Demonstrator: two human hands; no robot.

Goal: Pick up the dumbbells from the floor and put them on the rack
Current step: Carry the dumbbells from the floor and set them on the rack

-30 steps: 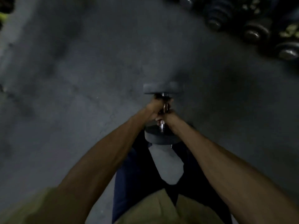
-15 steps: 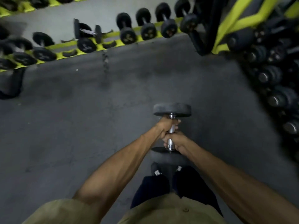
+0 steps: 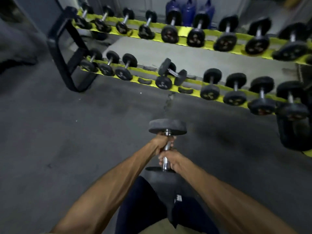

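We hold one dumbbell [image 3: 168,126] above the floor [image 3: 67,132] — left grip [image 3: 162,142] curled round the handle's [image 3: 167,146] far part, right grip [image 3: 170,160] round its near part — facing the rack [image 3: 182,39].

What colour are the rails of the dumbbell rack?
Yellow rails, seen in the head view.

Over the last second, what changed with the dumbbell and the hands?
The view swung up from mostly bare floor to the yellow rack, now straight ahead with empty cradles on its lower tier; the person has turned toward it. Nothing taken or let go. Unchanged: left hand and right hand both grip the handle of the dumbbell, left farther out, off the floor.
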